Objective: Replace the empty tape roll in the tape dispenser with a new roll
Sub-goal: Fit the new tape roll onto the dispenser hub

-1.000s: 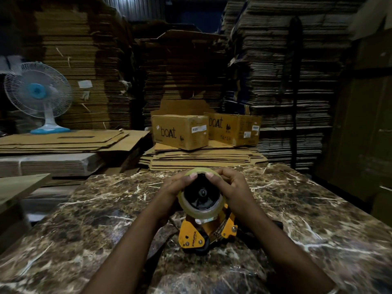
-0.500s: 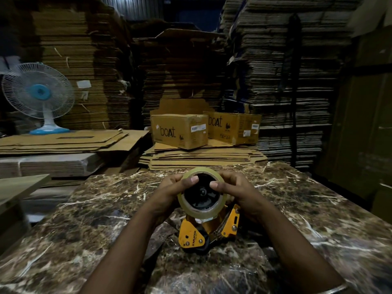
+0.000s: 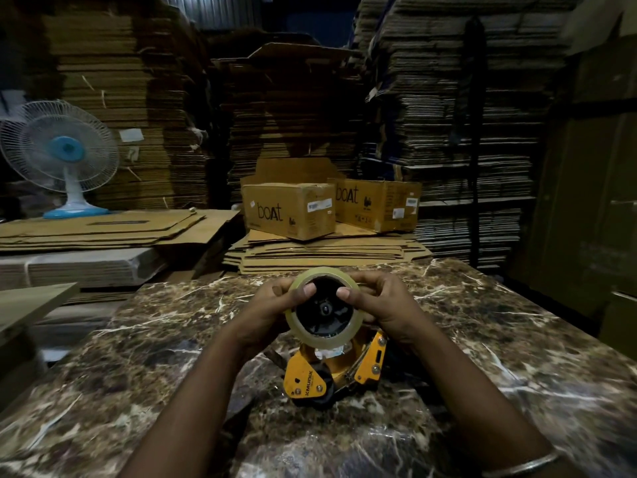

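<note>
A yellow and black tape dispenser [image 3: 305,376] stands on the dark marble table [image 3: 155,339], its black hub facing me. A clear tape roll [image 3: 303,331] sits around that hub. My left hand [image 3: 269,305] grips the roll's left rim, thumb pressed on its front edge. My right hand [image 3: 382,303] grips the right rim, thumb on the front edge too. The dispenser's handle is hidden behind my right wrist.
Beyond the table lie flat cardboard sheets [image 3: 327,253] with two "boat" boxes [image 3: 289,210] [image 3: 377,208] on them. A white and blue fan [image 3: 60,153] stands at the left. Tall cardboard stacks [image 3: 465,115] fill the background.
Both hands stay on the roll; my thumbs have shifted a little on its front rim. The dispenser has tilted slightly, and the roll sits a bit higher in view.
</note>
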The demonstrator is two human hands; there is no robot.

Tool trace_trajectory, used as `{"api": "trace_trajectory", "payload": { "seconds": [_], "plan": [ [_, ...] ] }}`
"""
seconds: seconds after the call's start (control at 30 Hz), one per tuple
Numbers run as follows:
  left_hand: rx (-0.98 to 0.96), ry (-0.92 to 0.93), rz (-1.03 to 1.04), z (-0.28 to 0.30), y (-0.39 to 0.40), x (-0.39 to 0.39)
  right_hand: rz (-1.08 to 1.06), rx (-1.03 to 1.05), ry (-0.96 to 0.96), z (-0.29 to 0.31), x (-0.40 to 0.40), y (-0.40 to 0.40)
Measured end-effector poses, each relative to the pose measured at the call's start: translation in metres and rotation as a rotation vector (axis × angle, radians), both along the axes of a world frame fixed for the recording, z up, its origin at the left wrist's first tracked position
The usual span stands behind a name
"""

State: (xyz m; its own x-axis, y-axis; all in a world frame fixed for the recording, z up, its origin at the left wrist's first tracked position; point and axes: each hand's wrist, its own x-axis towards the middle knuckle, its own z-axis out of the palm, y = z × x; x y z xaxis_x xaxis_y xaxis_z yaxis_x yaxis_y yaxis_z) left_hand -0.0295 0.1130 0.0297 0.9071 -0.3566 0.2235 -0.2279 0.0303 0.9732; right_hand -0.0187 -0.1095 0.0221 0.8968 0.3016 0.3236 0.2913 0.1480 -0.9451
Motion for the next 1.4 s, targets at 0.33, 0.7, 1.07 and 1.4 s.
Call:
{"api": "trace_trajectory", "payload": {
  "seconds": [0.33,0.7,1.07,1.4],
  "plan": [
    [0.118,0.012,0.076,-0.008,0.013,-0.004,0.065,-0.111,-0.042,-0.012,0.011,-0.008],
    [0.136,-0.019,0.145,-0.013,0.009,0.001,-0.019,-0.183,-0.035,-0.013,0.01,-0.008],
    [0.078,0.094,0.191,-0.01,0.0,0.002,-0.158,-0.167,0.071,0.0,-0.002,0.007],
    [0.154,0.079,0.247,-0.007,-0.016,0.002,-0.182,-0.184,0.17,0.008,-0.003,0.003]
  ]
}}
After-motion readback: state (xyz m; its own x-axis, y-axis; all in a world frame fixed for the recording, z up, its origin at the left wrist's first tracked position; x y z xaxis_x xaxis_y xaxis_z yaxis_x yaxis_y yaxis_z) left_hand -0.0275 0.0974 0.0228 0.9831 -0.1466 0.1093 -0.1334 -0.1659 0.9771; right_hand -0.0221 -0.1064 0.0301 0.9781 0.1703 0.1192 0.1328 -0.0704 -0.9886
